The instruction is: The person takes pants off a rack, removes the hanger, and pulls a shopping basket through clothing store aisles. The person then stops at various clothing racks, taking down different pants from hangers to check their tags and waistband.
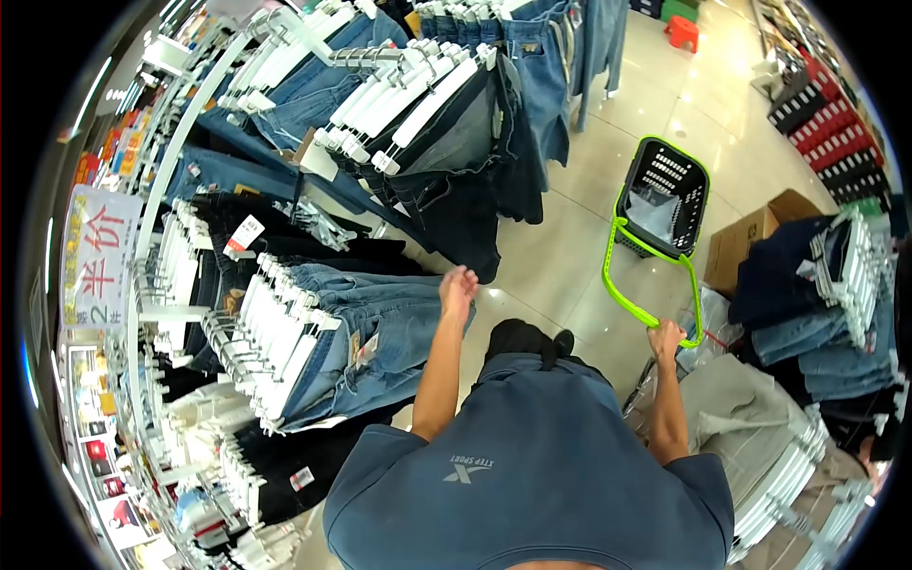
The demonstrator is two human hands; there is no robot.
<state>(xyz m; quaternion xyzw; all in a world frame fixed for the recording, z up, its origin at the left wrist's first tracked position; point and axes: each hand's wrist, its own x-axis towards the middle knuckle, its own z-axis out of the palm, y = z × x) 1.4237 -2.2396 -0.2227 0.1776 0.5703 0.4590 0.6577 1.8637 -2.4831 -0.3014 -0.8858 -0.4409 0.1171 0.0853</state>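
Observation:
My right hand (667,338) is closed around the long green handle (622,294) of a black shopping basket (704,180) with a green rim. The basket is near the tiled floor ahead of me, and a clear plastic-wrapped item (654,211) lies in it. My left hand (458,288) is raised with its fingers loosely bent and apart, holding nothing. It is nearest to the hanging blue jeans (399,309) on my left and a dark pair of trousers (465,233) just beyond; contact cannot be made out.
Racks of jeans on white hangers (285,332) line my left, beside a sign (100,256). On the right are an open cardboard box (746,233), more hanging jeans (841,347) and grey trousers (736,399). Farther off stand a red stool (681,33) and stacked shoeboxes (826,128).

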